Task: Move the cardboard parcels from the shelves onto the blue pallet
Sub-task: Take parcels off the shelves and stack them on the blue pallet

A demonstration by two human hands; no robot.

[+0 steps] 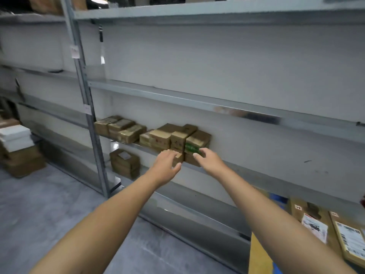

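Several brown cardboard parcels [167, 137] sit in a row on a grey metal shelf [246, 171]. At the row's right end stand a tall narrow parcel [177, 144] and a parcel with a green label [194, 143]. My left hand [166, 167] reaches to the front of the tall parcel, fingers spread and touching its lower part. My right hand [209, 159] is at the front of the green-label parcel, fingers apart. Neither hand has closed around a parcel. Bits of the blue pallet [277, 200] show at the lower right under flat parcels.
A parcel stack [124, 163] stands on the lower shelf. A steel upright [88, 107] divides the shelf bays. White and brown boxes [17, 147] are piled on the floor at left. Flat labelled parcels [324, 222] lie at the lower right. The grey floor [49, 204] spreads below.
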